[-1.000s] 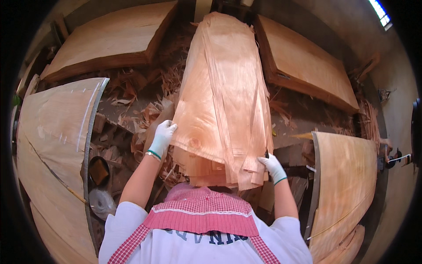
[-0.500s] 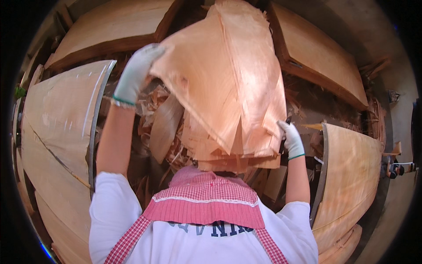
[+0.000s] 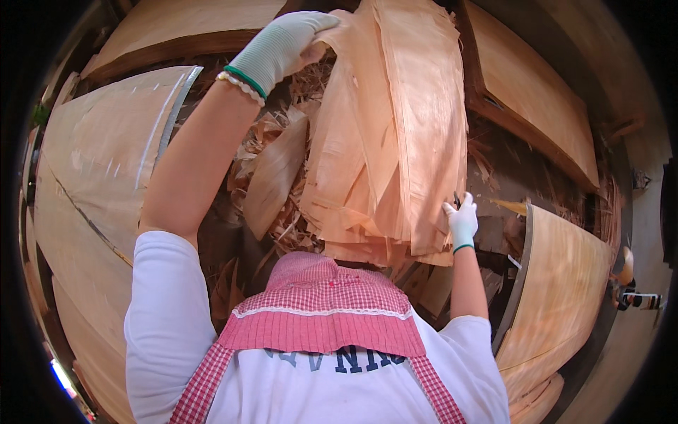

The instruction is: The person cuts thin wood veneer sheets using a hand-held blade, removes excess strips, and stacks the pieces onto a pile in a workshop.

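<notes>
A pile of thin, pale wood veneer sheets (image 3: 431,127) lies in front of me, with ragged, overlapping ends toward my body. My left hand (image 3: 286,46), in a white knitted glove with a green cuff, is closed on the far left edge of a veneer sheet (image 3: 360,78). Beside the pile's near right edge is my right hand (image 3: 462,220), gloved the same way. Its fingers are closed round a small dark tool (image 3: 457,201); most of the tool is hidden, so its kind cannot be made out.
Torn veneer scraps (image 3: 275,177) litter the space left of the pile. Large veneer stacks stand around: one at left (image 3: 99,155), one far left (image 3: 183,28), one far right (image 3: 530,85) and one near right (image 3: 558,275). A pink checked apron (image 3: 325,311) covers my front.
My left hand has moved right and away from me, carrying the sheet's edge over toward the pile. More scraps show at left. My right hand stays near the pile's right edge.
</notes>
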`<state>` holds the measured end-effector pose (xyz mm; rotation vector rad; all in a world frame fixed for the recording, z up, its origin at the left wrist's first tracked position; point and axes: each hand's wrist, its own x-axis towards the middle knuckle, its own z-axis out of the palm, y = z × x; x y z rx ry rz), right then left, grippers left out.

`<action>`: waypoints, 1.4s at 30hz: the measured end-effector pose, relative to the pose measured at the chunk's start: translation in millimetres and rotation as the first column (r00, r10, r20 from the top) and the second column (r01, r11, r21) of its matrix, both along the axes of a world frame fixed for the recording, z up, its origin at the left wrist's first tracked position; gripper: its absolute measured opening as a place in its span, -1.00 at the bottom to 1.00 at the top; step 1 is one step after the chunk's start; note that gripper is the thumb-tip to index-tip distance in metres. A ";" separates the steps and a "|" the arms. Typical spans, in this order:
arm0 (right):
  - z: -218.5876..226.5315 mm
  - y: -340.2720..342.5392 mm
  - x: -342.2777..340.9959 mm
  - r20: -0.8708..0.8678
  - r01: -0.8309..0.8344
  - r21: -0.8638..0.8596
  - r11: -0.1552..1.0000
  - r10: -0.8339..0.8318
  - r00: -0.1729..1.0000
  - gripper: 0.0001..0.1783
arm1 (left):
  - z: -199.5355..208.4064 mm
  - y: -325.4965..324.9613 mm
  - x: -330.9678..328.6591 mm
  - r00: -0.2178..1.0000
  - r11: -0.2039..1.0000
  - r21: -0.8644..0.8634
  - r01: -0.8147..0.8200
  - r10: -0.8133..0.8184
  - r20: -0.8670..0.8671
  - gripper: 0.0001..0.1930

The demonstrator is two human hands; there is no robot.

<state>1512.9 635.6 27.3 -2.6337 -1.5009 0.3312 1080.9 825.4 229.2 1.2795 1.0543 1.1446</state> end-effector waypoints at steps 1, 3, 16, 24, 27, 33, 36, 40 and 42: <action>13.7 2.1 -20.2 -0.017 0.005 0.117 0.993 -0.003 1.000 -0.33 | -0.7 -3.0 -3.4 0.997 0.993 0.114 0.014 -0.005 -0.079 -0.83; 13.9 -0.1 -48.1 -0.099 -0.073 0.320 0.945 0.110 0.989 -0.42 | -19.1 4.9 -12.9 0.964 0.898 0.428 0.105 0.013 -0.265 -0.82; -24.3 12.5 -129.3 -0.279 -0.394 0.368 0.842 0.504 0.818 -0.64 | -7.0 -51.5 -55.4 1.000 0.976 -0.217 0.012 -0.017 -0.022 -0.81; -65.6 64.6 -122.9 -0.060 -0.211 0.119 0.970 0.219 0.974 -0.35 | -79.0 -61.0 -116.8 0.925 0.984 -0.152 -0.095 0.031 -0.379 -0.84; -83.4 67.5 -119.3 -0.010 -0.284 0.188 0.940 0.291 0.957 -0.43 | -120.2 -79.6 -160.2 0.882 0.968 -0.205 -0.142 0.029 -0.471 -0.83; -94.1 73.1 -102.7 0.111 -0.316 0.170 0.933 0.300 0.947 -0.46 | -136.0 -105.3 -208.7 0.873 0.941 -0.289 -0.177 0.015 -0.488 -0.86; -80.5 74.2 -118.3 0.004 -0.276 0.099 0.956 0.277 0.961 -0.49 | -122.0 -106.3 -211.6 0.847 0.974 -0.191 -0.123 0.002 -0.531 -0.86; -45.1 51.3 -147.4 -0.067 -0.500 0.274 0.821 0.535 0.842 -0.65 | -85.7 -85.9 -177.4 0.792 0.982 -0.155 -0.104 -0.012 -0.611 -0.83; -45.2 33.9 -174.2 -0.123 -0.705 0.267 0.657 0.749 0.651 -0.72 | -71.3 -76.0 -186.2 0.731 0.985 -0.148 -0.091 -0.035 -0.681 -0.82</action>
